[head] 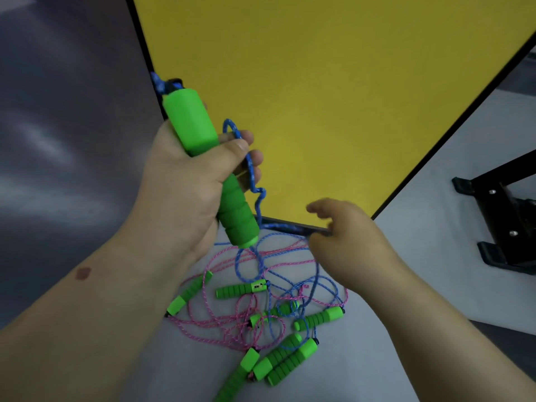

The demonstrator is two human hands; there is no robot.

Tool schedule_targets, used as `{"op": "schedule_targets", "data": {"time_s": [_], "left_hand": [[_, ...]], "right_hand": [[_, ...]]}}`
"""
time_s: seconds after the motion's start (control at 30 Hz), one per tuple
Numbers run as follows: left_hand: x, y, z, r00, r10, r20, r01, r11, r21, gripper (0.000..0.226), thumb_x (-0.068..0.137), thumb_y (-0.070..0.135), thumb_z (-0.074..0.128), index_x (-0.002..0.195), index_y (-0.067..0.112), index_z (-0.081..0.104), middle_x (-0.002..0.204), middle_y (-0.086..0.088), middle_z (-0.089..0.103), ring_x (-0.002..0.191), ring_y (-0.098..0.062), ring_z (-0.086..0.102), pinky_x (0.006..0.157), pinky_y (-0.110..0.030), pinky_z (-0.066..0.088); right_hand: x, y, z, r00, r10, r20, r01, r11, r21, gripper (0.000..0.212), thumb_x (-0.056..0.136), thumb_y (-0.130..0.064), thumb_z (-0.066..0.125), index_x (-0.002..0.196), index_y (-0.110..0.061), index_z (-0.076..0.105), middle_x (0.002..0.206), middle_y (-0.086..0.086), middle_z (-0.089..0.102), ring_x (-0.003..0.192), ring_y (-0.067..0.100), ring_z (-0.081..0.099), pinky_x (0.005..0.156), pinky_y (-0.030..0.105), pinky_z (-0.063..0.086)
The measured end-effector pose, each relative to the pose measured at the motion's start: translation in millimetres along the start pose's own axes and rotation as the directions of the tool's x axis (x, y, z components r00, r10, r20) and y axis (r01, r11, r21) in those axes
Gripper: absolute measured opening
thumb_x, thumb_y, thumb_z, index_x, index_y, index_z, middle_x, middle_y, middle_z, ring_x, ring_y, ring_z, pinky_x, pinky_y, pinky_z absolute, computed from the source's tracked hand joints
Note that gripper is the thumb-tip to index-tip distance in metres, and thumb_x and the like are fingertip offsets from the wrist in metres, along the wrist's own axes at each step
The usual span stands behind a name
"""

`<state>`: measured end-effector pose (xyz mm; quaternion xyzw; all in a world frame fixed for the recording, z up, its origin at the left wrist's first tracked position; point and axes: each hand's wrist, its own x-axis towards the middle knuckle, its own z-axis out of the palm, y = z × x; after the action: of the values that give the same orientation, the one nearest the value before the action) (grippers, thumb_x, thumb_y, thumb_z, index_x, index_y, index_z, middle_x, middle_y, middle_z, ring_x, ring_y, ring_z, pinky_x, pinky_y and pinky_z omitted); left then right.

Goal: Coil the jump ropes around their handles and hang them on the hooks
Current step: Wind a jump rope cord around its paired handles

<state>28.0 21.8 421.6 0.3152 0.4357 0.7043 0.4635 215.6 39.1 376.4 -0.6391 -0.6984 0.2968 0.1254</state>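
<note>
Panel, yellow with a black edge, fills the space beyond both hands; a black metal stand sits well off to the right of the right hand. Grey table lies under everything. No hooks are in view.

Below and between the hands sits the tangled pile: pink and blue cords knotted through each other with several loose green handles on the table.

The left hand grips a pair of green handles held end to end, fingers and thumb wrapped round them. A blue rope loops over its fingers and drops down into the pile.

The right hand is blurred, fingers loosely spread and holding nothing, just beside the trailing blue cord.

Risks: the blue rope probably snags on the pink ones, so pulling up likely drags the whole pile or tightens a knot. The loop on the left fingers looks slack and could slip off, undoing the coil. The right hand could grab the wrong cord.
</note>
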Motion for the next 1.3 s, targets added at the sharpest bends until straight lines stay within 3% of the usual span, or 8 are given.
{"op": "schedule_targets", "data": {"time_s": [0.2,0.4,0.5,0.7,0.87,1.0,1.17,1.3], "left_hand": [[-12.9,-8.8,11.5,0.987,-0.134,0.095,0.138,0.99,-0.041,0.044,0.097,-0.009,0.059,0.129,0.02,0.05,0.087,-0.005,0.074,0.077,-0.024,0.078,0.068,-0.037,0.065],[-8.9,-10.4,3.9,0.992,-0.121,0.025,0.12,0.992,0.032,0.034,0.097,-0.007,0.062,0.111,0.023,0.054,0.1,-0.013,0.068,0.084,-0.026,0.079,0.071,-0.037,0.063],[-13.0,-19.5,4.9,0.974,-0.156,0.166,0.109,0.958,0.263,0.032,0.081,0.003,0.075,0.1,0.021,0.057,0.092,-0.02,0.066,0.086,-0.025,0.073,0.082,-0.056,0.063],[-20.7,-26.4,8.6,0.946,-0.061,0.318,-0.143,0.802,0.58,0.041,0.079,0.008,0.084,0.104,0.032,0.062,0.085,-0.001,0.076,0.079,-0.019,0.076,0.077,-0.044,0.062],[-16.8,-23.6,9.7,0.99,-0.005,0.142,-0.045,0.936,0.35,0.045,0.084,-0.003,0.078,0.1,0.034,0.057,0.087,-0.01,0.078,0.081,-0.028,0.078,0.071,-0.042,0.064],[-11.6,-14.8,5.9,0.993,-0.041,0.107,0.022,0.984,0.176,0.043,0.092,-0.009,0.067,0.1,0.031,0.054,0.088,-0.005,0.077,0.083,-0.022,0.079,0.068,-0.03,0.062],[-14.8,-24.9,4.5,0.986,-0.083,0.142,0.027,0.933,0.358,0.03,0.082,0.01,0.075,0.099,0.027,0.058,0.089,-0.008,0.075,0.09,-0.031,0.077,0.083,-0.057,0.063],[-23.5,-29.9,9.9,0.944,-0.141,0.297,-0.026,0.869,0.495,0.032,0.074,0.016,0.076,0.098,0.033,0.064,0.085,-0.013,0.074,0.081,-0.038,0.073,0.08,-0.064,0.059]], "right_hand": [[-13.6,-28.3,2.8,0.932,-0.343,0.118,0.236,0.819,0.523,0.02,0.091,-0.018,0.059,0.105,-0.017,0.073,0.105,0.019,0.072,0.086,0.022,0.062,0.089,0.059,0.052],[-7.7,-21.9,-3.1,0.97,-0.222,-0.096,0.235,0.77,0.594,0.01,0.096,-0.019,0.068,0.091,-0.019,0.076,0.089,0.018,0.073,0.07,0.018,0.058,0.073,0.05,0.053],[-7.7,-25.5,-6.7,0.97,-0.203,-0.137,0.239,0.669,0.704,0.016,0.099,-0.012,0.063,0.094,-0.019,0.077,0.075,-0.003,0.073,0.068,0.006,0.061,0.07,0.033,0.055],[-8.2,-24.4,-7.6,0.97,-0.17,-0.171,0.236,0.519,0.822,0.015,0.097,-0.005,0.06,0.097,-0.012,0.073,0.071,-0.011,0.075,0.063,-0.004,0.065,0.063,0.016,0.053],[-10.5,-25.0,-7.0,0.975,-0.22,0.002,0.141,0.631,0.762,0.017,0.102,-0.012,0.057,0.104,-0.012,0.074,0.073,-0.012,0.076,0.065,-0.006,0.065,0.063,0.01,0.049],[-8.4,-19.3,0.4,0.972,-0.235,0.006,0.2,0.84,0.505,0.015,0.092,-0.04,0.065,0.093,-0.03,0.076,0.095,0.022,0.073,0.083,0.041,0.067,0.077,0.055,0.057],[-11.4,-26.0,-9.4,0.95,-0.248,-0.192,0.313,0.728,0.61,0.018,0.098,-0.012,0.064,0.087,-0.021,0.075,0.055,-0.015,0.062,0.049,-0.001,0.048,0.052,0.012,0.039],[-14.9,-31.2,-12.5,0.949,-0.157,-0.272,0.313,0.543,0.779,0.01,0.093,-0.002,0.068,0.087,-0.007,0.074,0.062,-0.005,0.072,0.05,0.002,0.062,0.049,0.014,0.049]]}}
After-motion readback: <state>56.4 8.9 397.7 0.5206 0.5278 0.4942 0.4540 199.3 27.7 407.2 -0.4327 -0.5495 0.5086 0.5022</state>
